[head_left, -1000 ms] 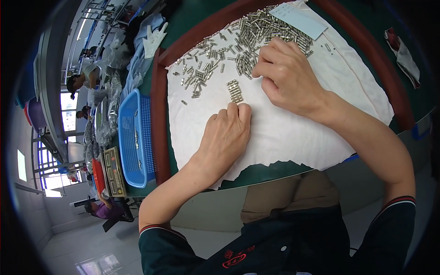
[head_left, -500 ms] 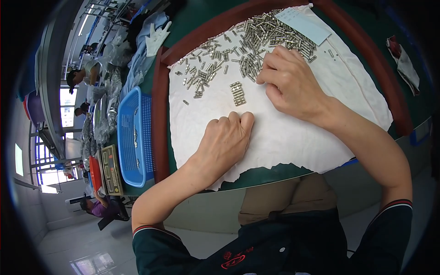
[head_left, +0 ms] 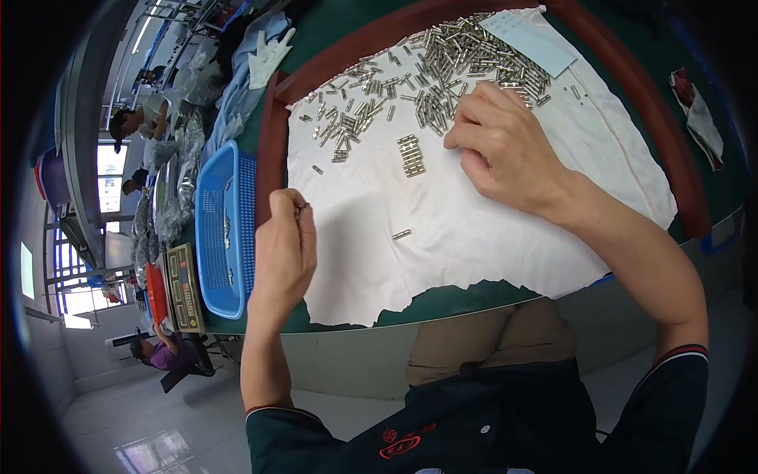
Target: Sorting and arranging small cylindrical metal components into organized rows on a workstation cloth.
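Note:
My left hand (head_left: 286,249) is closed near the left edge of the white cloth (head_left: 347,272), beside the blue basket. Small metal pins (head_left: 301,209) glint between its thumb and fingers; how many I cannot tell. My right hand (head_left: 505,146) is curled in a pinch at the near edge of a big heap of silvery metal pins (head_left: 466,51). Its fingertips hide whatever they hold. Between the hands lies a neat row of pins (head_left: 410,156), side by side. One single pin (head_left: 402,234) rests nearer to me on the cloth.
A blue plastic basket (head_left: 207,237) with some metal pieces inside stands left of the red-brown table rim (head_left: 272,150). A scale (head_left: 185,288) is beside it. A pale blue paper slip (head_left: 529,41) covers part of the heap. Other people are at the far left.
My left hand has swung left from the middle of the cloth toward the basket, with pins now showing in its fingers. The single pin has come into sight. My right hand has barely moved.

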Available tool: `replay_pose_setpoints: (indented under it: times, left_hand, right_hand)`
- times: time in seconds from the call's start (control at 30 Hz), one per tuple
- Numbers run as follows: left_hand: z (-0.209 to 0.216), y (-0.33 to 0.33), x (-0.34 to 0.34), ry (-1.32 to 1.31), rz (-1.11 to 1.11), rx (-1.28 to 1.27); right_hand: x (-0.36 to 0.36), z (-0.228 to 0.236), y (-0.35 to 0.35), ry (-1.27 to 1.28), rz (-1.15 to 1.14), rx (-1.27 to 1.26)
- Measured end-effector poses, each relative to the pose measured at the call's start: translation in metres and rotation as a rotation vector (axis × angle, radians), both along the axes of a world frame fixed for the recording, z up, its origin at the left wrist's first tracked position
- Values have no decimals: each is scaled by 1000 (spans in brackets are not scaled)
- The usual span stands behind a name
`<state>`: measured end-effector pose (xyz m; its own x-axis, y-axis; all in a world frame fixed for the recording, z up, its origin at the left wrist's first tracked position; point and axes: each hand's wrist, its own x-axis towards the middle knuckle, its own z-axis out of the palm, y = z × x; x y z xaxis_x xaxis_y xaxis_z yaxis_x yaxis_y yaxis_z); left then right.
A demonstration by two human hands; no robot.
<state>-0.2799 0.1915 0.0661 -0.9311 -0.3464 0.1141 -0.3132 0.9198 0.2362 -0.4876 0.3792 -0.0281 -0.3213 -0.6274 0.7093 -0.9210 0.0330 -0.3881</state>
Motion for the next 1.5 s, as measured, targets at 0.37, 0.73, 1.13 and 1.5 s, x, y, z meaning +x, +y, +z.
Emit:
replay_pose_setpoints:
  times: [0.37,0.73,1.13,1.5]
  left_hand:
    - [10,-160,101,-108,364,-294]
    - [6,-29,-19,211,-163,-9]
    - [-41,19,-88,-16,-426,-162]
    - [-56,29,-91,-143,-492,-461]
  right_hand:
    - [61,20,-22,155,419,208]
    - [57,13,-30,201,312,197]
    - [9,17,-31,-144,-7,-56]
    - [4,17,-32,-186,-63,-94]
